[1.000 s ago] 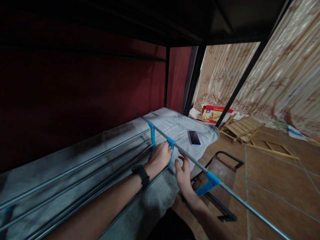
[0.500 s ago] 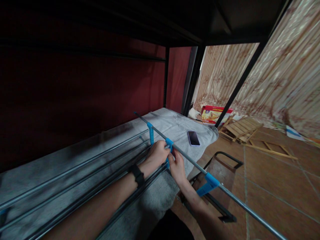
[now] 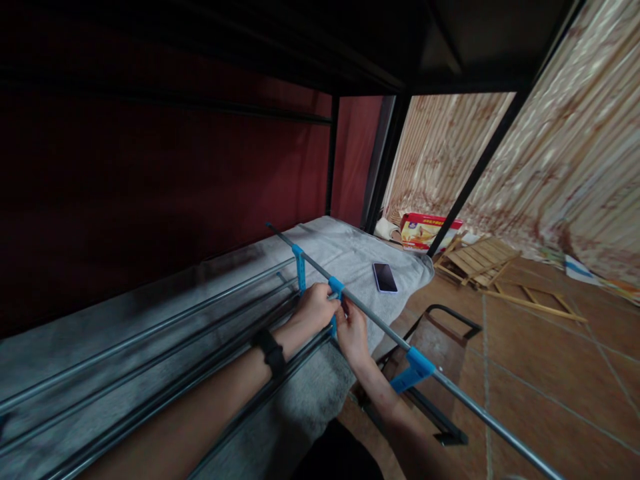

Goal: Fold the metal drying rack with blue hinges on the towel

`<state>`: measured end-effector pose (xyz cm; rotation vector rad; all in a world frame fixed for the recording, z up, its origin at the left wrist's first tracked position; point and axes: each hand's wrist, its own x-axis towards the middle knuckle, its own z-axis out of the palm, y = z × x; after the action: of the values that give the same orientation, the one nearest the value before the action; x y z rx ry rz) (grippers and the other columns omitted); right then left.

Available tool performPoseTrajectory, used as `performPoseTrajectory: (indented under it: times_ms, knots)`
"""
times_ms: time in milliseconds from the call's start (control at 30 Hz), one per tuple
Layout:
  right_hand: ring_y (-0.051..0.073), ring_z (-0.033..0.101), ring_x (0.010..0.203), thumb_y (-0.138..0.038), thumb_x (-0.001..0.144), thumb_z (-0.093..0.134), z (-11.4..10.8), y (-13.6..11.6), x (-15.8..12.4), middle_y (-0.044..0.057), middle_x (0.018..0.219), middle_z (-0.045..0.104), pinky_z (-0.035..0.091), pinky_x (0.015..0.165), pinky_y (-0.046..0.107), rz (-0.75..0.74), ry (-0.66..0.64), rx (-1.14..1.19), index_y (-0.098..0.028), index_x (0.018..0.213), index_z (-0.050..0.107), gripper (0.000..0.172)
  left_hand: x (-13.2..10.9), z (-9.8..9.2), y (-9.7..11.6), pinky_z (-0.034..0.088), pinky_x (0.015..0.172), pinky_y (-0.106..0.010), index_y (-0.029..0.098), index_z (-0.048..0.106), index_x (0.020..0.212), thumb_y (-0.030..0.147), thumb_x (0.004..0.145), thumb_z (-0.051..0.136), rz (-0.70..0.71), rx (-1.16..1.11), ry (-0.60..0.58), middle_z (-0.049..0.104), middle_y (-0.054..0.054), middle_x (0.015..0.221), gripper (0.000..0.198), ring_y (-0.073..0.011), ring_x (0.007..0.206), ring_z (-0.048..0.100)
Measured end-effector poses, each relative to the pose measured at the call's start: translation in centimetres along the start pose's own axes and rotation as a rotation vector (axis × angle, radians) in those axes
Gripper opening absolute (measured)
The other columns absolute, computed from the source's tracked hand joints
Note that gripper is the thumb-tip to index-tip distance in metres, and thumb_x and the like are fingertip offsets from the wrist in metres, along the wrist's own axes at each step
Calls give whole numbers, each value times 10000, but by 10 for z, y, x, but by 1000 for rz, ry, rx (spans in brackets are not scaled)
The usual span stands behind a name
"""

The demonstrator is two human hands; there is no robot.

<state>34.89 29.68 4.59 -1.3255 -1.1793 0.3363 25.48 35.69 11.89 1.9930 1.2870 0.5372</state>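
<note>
My left hand (image 3: 316,308), with a dark watch on the wrist, is closed at the middle blue plastic connector (image 3: 336,287), gripping the end of a metal tube that its fingers mostly hide. Against the connector's lower part, my right hand (image 3: 352,331) has its thumb and fingers closed. A long crosswise metal tube (image 3: 370,315) runs through this connector, a second blue connector (image 3: 301,267) farther off and a third blue connector (image 3: 414,370) nearer on the right. Several lengthwise metal tubes (image 3: 200,313) stretch to the lower left under and beside my left arm.
A grey blanket (image 3: 345,240) covers the bed, with a phone (image 3: 385,277) on it. Black bed posts (image 3: 473,170) rise beyond. On the tiled floor are a brown-seated stool (image 3: 437,347), wooden slats (image 3: 483,260) and a red box (image 3: 430,231).
Both hands stay at the middle connector with only slight finger movement. The view has shifted a little, so the surroundings sit slightly farther left.
</note>
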Motion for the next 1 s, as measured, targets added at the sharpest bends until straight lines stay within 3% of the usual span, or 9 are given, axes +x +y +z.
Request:
performPoseTrajectory:
  times_ms: [200,400,567,833,1000]
  knots:
    - [254,664,964,-391,926,509,0,2,0,65,1006,732,506,980,441,15,-1,5,-235,1020,705,267,2,2,1,460,576,-217,134,689,845,165,728,651,-76,-216,-20,628,-13,641,126,-171,686,628]
    - [252,674,995,-384,934,507,1,1,-2,58,1047,737,513,984,440,9,-37,41,-238,1077,702,282,-8,-13,14,303,451,-205,133,617,721,92,745,605,-170,-303,-101,458,54,480,49,-93,451,416]
    - [260,678,1034,-388,945,500,2,2,-5,58,1085,739,518,985,447,9,-41,33,-262,1155,700,316,-12,-15,18,256,440,-218,144,557,631,55,732,597,-197,-305,-135,420,70,445,141,-79,404,350]
    - [266,680,1049,-400,949,500,3,1,-6,59,1075,740,512,1000,465,23,-57,60,-272,1185,692,330,-14,-20,28,243,426,-215,158,513,640,76,816,599,-300,-319,-154,408,73,428,213,-72,364,330]
    - [267,666,1095,-401,949,493,5,3,-9,70,1106,733,498,1023,465,22,-56,44,-261,1191,687,341,-14,-17,22,241,415,-213,164,506,644,98,838,592,-290,-309,-174,409,70,414,222,-70,347,330]
